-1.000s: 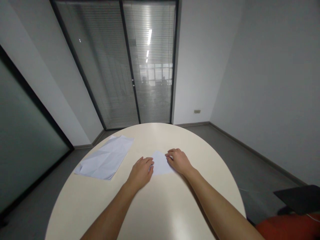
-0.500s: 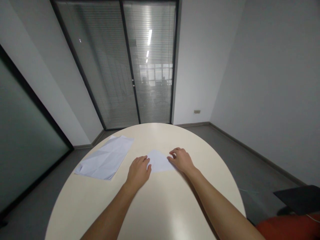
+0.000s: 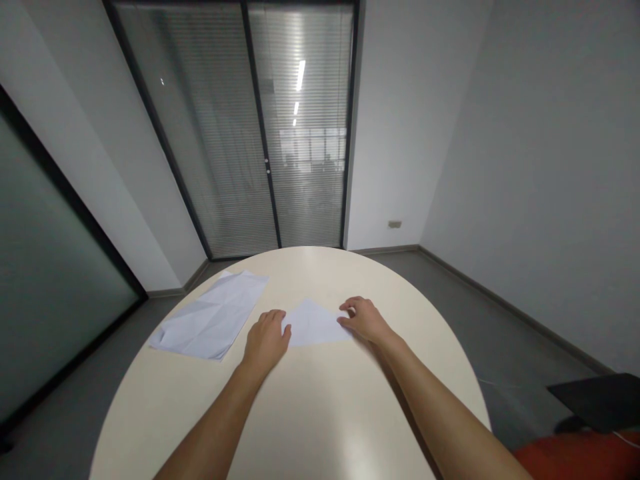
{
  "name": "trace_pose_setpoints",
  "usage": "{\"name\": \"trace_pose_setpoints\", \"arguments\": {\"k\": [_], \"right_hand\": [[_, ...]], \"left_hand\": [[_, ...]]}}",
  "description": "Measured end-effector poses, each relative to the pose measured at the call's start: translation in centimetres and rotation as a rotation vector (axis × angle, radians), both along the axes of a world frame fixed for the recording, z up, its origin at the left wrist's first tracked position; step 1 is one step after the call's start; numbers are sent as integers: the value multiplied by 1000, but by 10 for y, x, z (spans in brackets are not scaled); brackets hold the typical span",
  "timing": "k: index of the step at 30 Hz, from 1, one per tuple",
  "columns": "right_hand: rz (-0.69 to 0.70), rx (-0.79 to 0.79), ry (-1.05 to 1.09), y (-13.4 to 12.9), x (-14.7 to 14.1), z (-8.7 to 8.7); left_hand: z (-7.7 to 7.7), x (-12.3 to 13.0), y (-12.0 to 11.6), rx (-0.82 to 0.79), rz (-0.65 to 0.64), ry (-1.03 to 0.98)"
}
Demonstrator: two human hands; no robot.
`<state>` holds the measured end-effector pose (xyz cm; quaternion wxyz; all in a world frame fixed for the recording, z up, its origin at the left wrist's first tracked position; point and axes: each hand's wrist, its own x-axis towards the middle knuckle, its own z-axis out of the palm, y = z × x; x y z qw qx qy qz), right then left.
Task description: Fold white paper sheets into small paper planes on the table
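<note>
A small folded white paper [image 3: 314, 325] with a pointed far edge lies flat on the round cream table [image 3: 320, 413]. At its left end is my left hand [image 3: 267, 339], thumb and fingers apart, resting beside the paper's edge. My right hand [image 3: 364, 320] is at the right end, its thumb and fingertips curved toward each other around the paper's corner. That corner is partly hidden by the hand, and a grip on it cannot be made out clearly.
Larger creased white sheets [image 3: 213, 317] lie on the table's left side. A glass door with blinds [image 3: 300, 200] stands beyond the table. At the lower right are a red seat [image 3: 580, 457] and a dark flat object [image 3: 597, 400].
My left hand has moved left, uncovering more of the folded paper's left end. My right hand has shifted slightly right.
</note>
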<state>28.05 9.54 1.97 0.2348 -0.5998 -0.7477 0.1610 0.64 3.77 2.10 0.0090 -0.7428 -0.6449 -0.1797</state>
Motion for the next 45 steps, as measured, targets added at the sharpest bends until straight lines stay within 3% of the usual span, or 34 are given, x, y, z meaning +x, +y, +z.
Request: {"name": "trace_pose_setpoints", "arguments": {"k": [9,20,32,45], "right_hand": [[12,-9,-4,-1,1,1],[8,-9,-9,0,0,1],[85,-30,142,-4,-5,-1],[109,-49,74,-6,-6,4]], "left_hand": [[0,-23,6,-13,-24,-81],[-25,-37,23,80,-144,-285],[-23,-36,21,78,-33,-208],[-25,-34,22,75,34,-184]]}}
